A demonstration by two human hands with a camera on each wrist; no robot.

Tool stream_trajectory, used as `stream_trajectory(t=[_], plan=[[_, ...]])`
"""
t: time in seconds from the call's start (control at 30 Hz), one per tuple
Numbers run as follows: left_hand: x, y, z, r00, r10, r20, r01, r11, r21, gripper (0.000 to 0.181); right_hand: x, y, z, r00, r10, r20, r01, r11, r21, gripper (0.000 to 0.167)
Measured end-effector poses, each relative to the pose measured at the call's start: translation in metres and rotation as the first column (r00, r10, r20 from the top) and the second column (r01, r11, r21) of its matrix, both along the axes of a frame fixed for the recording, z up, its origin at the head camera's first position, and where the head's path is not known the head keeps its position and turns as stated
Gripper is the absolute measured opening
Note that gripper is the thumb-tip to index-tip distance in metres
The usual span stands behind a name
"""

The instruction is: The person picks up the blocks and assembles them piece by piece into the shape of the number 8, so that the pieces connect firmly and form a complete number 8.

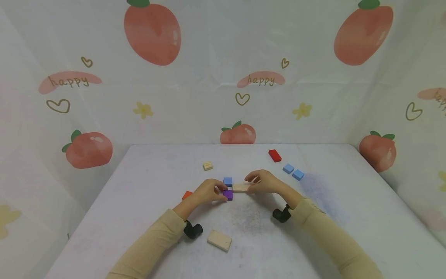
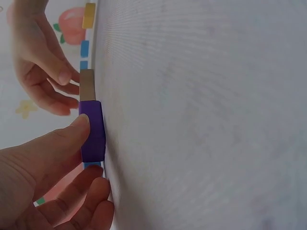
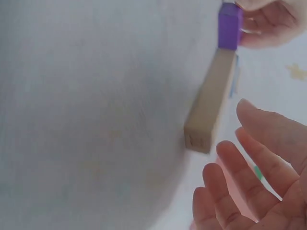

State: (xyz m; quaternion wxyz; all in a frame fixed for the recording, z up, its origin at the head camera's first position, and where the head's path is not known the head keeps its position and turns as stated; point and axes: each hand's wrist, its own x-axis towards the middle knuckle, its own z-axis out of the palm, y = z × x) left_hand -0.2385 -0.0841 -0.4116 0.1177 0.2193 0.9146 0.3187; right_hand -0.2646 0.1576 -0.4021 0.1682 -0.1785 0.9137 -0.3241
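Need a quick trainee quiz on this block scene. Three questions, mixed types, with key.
1. Open: Which block does the thumb of the left hand rest on?
2. Count: On the table, beyond the right hand and near the red rectangular block, how many small blue rectangular blocks lie together?
3. True or false: In the right wrist view, the right hand's fingers are wrapped round the long pale wooden block.

Key:
1. The purple rectangular block.
2. Two.
3. False; the fingers are apart from it.
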Motion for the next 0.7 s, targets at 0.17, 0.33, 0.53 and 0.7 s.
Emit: stream_trajectory(t=[0.17,0.33,0.53,0.7], plan=[[0.001,0.0,0.0,1.0,0.0,-0.002,0.0,1.0,0.009,0.03,0.002,0.016,0.008,0.997,0.025,-0.066,-0.026,1.0,-0.013,0.033],[0.0,0.0,-0.002,1.0,0.01,0.007,-0.011,1.0,0.017,0.03,0.004,0.038,0.013,0.994,0.04,-0.102,-0.044,0.998,-0.039,0.033],[0.0,0.0,-0.003,1.0,0.012,0.003,-0.012,1.0,0.021,0.031,0.006,0.062,0.014,0.995,0.045,-0.084,-0.051,0.997,-0.063,0.035],[0.0,0.0,-0.004,1.0,0.011,0.003,-0.011,1.0,0.03,0.031,0.009,0.081,0.015,0.998,0.049,-0.038,-0.05,0.998,-0.029,0.036]])
